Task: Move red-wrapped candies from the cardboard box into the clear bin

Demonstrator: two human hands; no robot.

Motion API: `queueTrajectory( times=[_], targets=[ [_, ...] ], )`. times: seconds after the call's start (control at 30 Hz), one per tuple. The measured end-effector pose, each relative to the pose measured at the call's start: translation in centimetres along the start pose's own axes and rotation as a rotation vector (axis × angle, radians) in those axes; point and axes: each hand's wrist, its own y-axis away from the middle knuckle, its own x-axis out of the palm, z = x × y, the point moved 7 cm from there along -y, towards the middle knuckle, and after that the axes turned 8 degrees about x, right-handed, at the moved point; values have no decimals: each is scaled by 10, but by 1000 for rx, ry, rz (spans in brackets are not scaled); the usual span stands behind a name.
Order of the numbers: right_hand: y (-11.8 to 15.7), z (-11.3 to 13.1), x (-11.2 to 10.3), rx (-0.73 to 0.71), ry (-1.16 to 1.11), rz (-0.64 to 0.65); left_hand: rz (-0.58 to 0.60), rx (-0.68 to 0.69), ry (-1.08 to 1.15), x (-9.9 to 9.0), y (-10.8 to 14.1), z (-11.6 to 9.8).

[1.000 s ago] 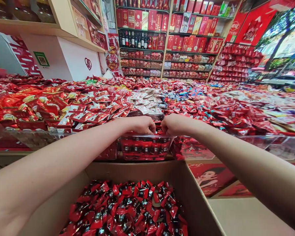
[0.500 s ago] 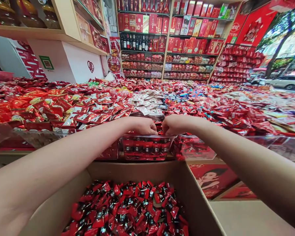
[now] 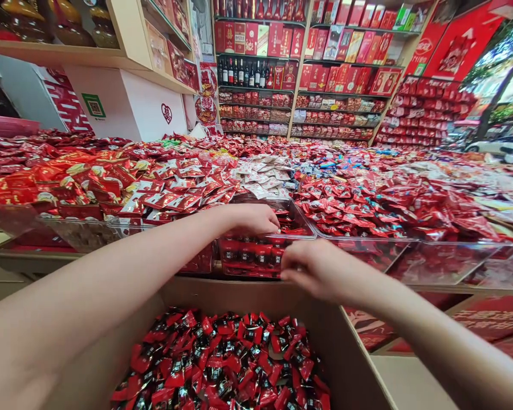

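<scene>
My left hand [image 3: 256, 219] reaches over the front wall of a clear plastic bin [image 3: 314, 230]. Its fingers are curled down and together at the candies; whatever they hold is hidden. My right hand [image 3: 318, 267] is outside the bin, in front of its right corner and above the far edge of a cardboard box. It is slightly blurred, with thumb and fingers curved apart and nothing visible between them. Red-and-black wrapped candies [image 3: 252, 256] stand in rows behind the bin's clear front. Many loose matching candies [image 3: 226, 364] fill the bottom of the cardboard box [image 3: 361, 353] below my arms.
Neighbouring clear bins hold heaped red packets [image 3: 350, 205], white packets [image 3: 263, 173] and orange-red packets [image 3: 68, 176]. Shelves [image 3: 300, 74] with bottles and red boxes stand at the back. A wooden cabinet [image 3: 141, 65] overhangs at left.
My right hand has come out of the bin, moving toward me, down and slightly right, and its fingers have loosened. My left hand stays at the bin. The view has shifted slightly.
</scene>
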Motion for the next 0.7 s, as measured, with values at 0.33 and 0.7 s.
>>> queueTrajectory(
  times=[0.33, 0.7],
  targets=[
    [14, -20, 146, 74, -181, 309, -23, 7, -134, 2, -21, -3],
    [36, -45, 225, 199, 94, 807, -167, 46, -8, 0, -12, 2]
  ],
)
